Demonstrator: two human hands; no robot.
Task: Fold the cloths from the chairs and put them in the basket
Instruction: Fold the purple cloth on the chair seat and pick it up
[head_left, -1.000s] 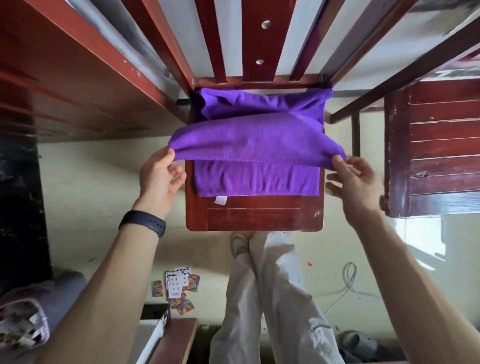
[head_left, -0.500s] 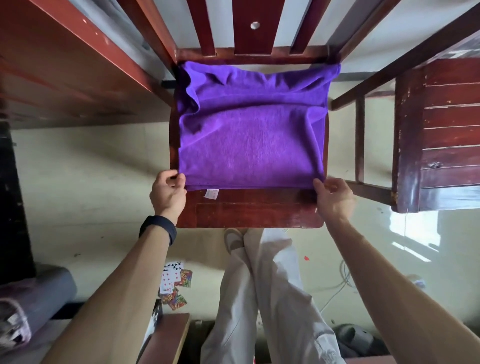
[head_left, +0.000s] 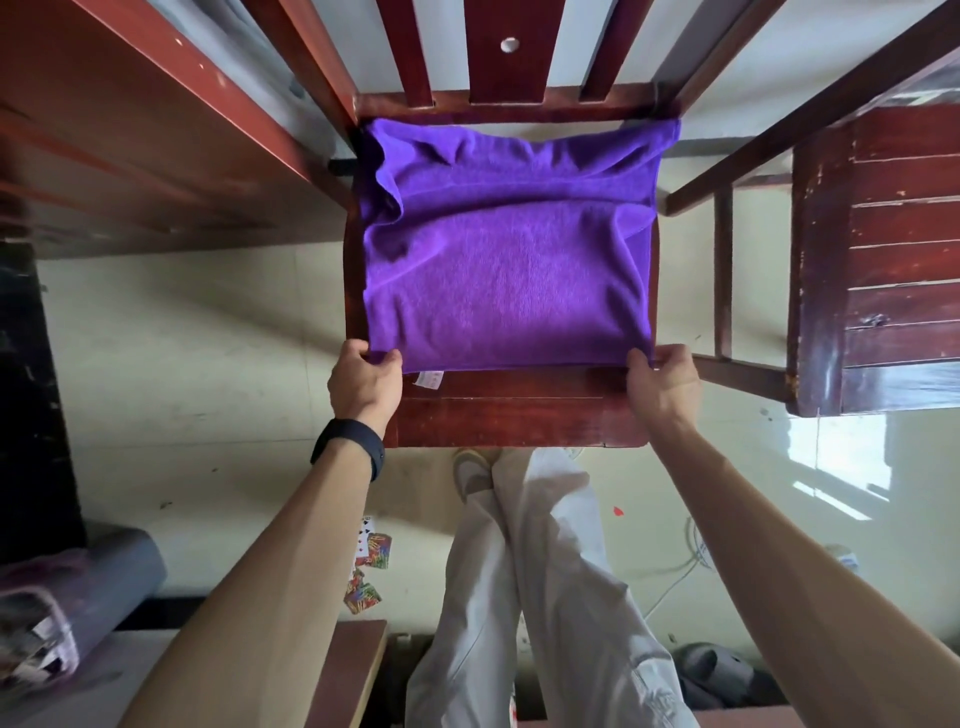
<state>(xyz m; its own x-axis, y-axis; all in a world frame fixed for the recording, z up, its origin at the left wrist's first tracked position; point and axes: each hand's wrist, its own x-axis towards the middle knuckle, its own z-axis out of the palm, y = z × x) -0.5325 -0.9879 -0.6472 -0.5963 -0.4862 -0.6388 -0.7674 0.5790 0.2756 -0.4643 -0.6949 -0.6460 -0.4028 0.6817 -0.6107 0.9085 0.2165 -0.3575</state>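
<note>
Playing cards (head_left: 370, 570) on the floor (head_left: 182, 389) are too small to count. The left hand (head_left: 363, 383) and right hand (head_left: 663, 383) each pinch a near corner of one purple terry cloth (head_left: 506, 275) on one dark red wooden chair seat (head_left: 519, 418); a second chair (head_left: 893, 249) is cut off at the right

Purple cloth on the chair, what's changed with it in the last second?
The left hand and right hand drew the lifted fold of the purple cloth toward the person and laid it flat over the lower layer. Both keep their grip on its near corners. The chair has not moved.
</note>
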